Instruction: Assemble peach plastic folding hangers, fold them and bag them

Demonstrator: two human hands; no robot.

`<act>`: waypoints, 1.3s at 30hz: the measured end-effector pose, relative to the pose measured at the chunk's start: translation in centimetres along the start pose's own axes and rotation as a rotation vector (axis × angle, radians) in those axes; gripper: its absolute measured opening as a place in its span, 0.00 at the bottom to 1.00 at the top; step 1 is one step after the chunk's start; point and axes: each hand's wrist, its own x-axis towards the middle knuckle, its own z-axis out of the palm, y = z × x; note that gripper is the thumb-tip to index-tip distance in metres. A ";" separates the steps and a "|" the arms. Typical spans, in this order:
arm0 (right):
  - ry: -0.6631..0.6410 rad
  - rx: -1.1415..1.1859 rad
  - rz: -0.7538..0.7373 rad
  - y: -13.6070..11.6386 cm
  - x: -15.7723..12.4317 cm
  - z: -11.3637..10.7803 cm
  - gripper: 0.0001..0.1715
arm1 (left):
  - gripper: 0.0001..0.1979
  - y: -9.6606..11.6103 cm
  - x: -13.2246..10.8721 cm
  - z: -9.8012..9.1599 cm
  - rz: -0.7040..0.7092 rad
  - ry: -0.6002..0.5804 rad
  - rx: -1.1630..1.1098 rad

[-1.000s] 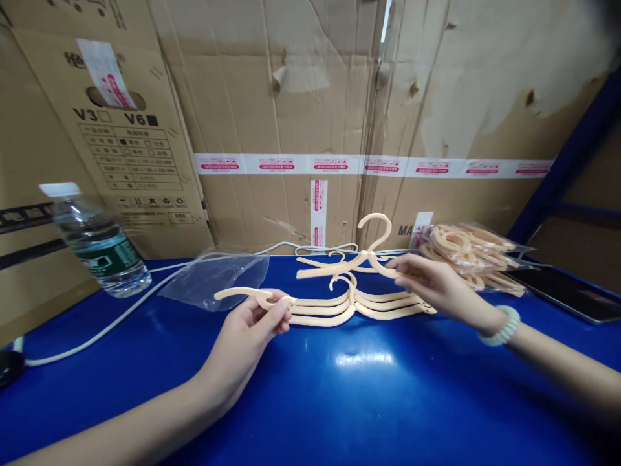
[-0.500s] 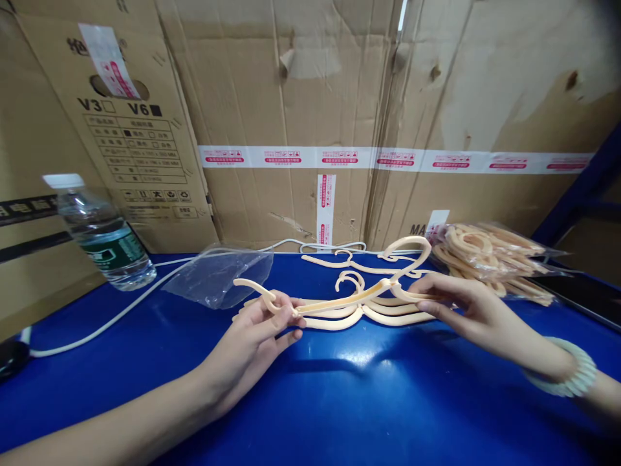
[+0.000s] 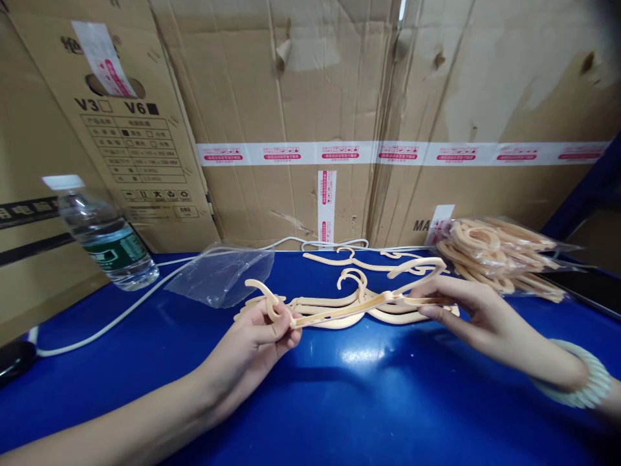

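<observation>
My left hand [image 3: 259,340] pinches the left end of a cream plastic hanger [image 3: 349,309]. The hanger's right end sits in the closed fingers of my right hand [image 3: 468,310]. I hold it level, just above a small stack of like hangers [image 3: 383,314] lying on the blue table [image 3: 310,395]. One more hanger [image 3: 359,262] lies flat behind the stack. A pale bead bracelet [image 3: 587,382] circles my right wrist.
A clear plastic bag [image 3: 223,275] lies left of the stack. A water bottle [image 3: 99,236] stands at the far left beside a white cable [image 3: 111,317]. A bagged bundle of hangers [image 3: 499,255] rests at the right. Cardboard boxes [image 3: 310,110] wall the back.
The hanger my right hand held up behind the stack has come forward and down, and my left hand has taken its left end. Both hands now hold it low over the stack.
</observation>
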 end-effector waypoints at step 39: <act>-0.389 -0.281 0.125 -1.6 0.1 0.3 0.03 | 0.26 -1.4 -3.6 1.0 0.760 -0.564 1.945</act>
